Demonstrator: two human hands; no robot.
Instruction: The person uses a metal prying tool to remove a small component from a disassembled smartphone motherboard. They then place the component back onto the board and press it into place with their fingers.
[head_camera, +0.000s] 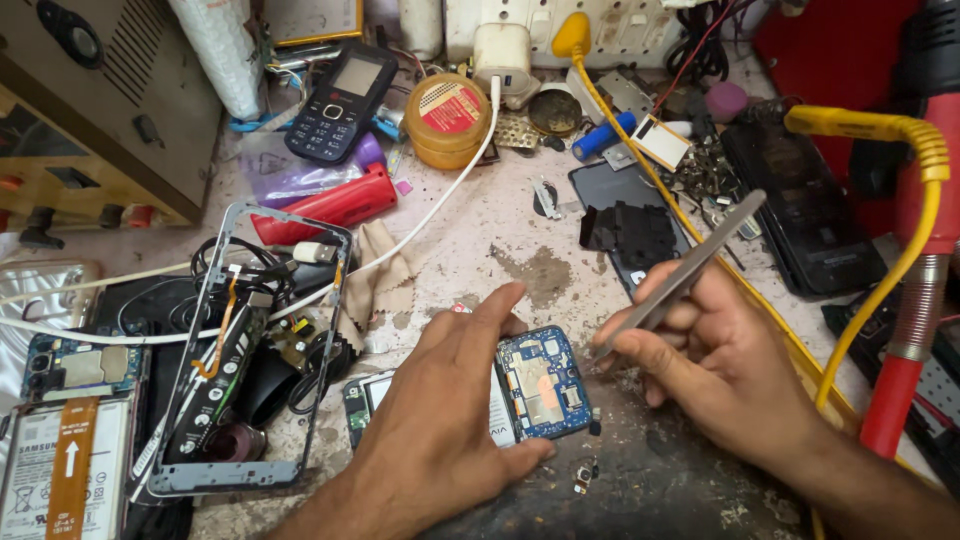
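Head view: two bare hands at an opened phone near the front edge of a cluttered workbench (520, 215).

Left hand (455, 400) lies flat over the opened phone (375, 395), fingers spread and loosely bent, pressing on it rather than closed around anything; thumb and forefinger frame the blue circuit board (545, 380), which sits at the phone's right end. Right hand (715, 365) is clenched around metal tweezers (680, 275), pinched between thumb and fingers; the tips point down-left, just beside the board's right edge; contact cannot be told. A small loose part (583, 475) lies just in front of the board. An empty phone frame (255, 350) lies toward the left edge, a keypad phone (340, 100) and a round tin (447, 118) near the back edge, and a yellow cable (880, 200) along the right side.
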